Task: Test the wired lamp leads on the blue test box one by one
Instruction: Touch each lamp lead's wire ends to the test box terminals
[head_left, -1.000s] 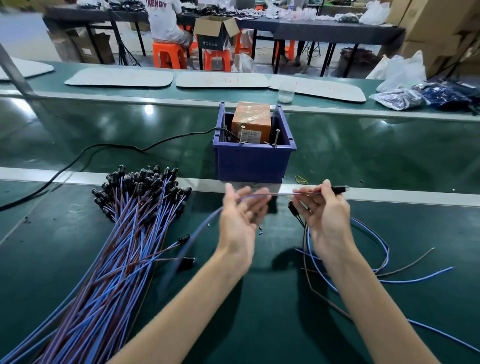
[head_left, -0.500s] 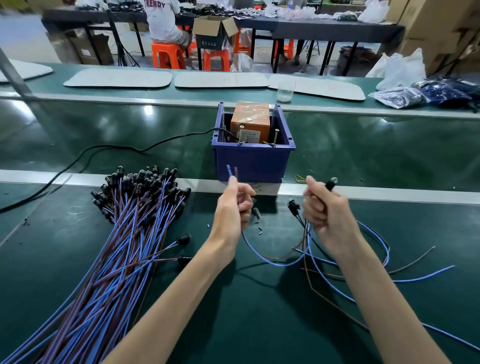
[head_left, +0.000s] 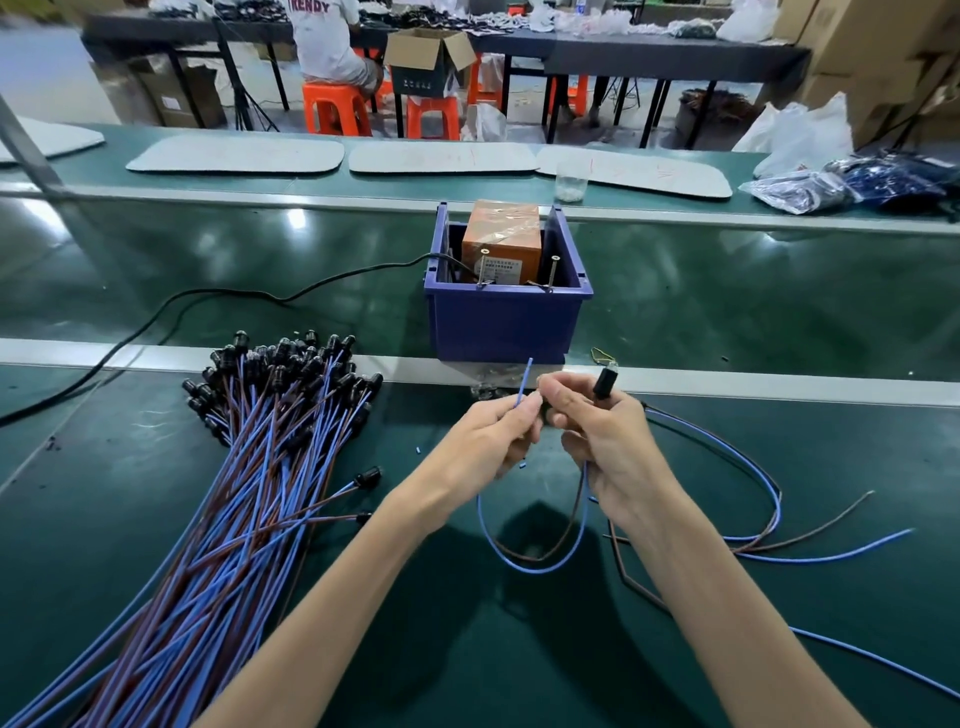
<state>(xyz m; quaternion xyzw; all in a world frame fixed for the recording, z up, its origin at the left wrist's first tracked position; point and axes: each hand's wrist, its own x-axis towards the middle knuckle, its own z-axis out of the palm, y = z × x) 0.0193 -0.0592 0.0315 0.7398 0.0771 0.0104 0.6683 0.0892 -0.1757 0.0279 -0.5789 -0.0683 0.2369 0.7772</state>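
Note:
The blue test box (head_left: 501, 325) stands on the green belt with an orange unit (head_left: 503, 241) and two upright metal pins inside. Just in front of it my left hand (head_left: 488, 434) pinches the blue wire end (head_left: 523, 382) of one lamp lead, tip pointing up. My right hand (head_left: 597, 431) holds the same lead near its black lamp head (head_left: 605, 382) and pinches a wire end beside my left fingers. The lead's blue and brown wires hang in a loop (head_left: 535, 561) below both hands. A large bundle of lamp leads (head_left: 249, 467) lies at the left.
A few loose leads (head_left: 769, 519) lie at the right. A black cable (head_left: 208, 301) runs from the box to the left. A metal rail (head_left: 779, 387) crosses in front of the box. White pads, a small clear cup (head_left: 570, 182) and plastic bags (head_left: 810, 171) sit beyond.
My hands have come together in front of the box. The left hand took hold of the wire ends and raised them; the lead now hangs in a loop between both hands.

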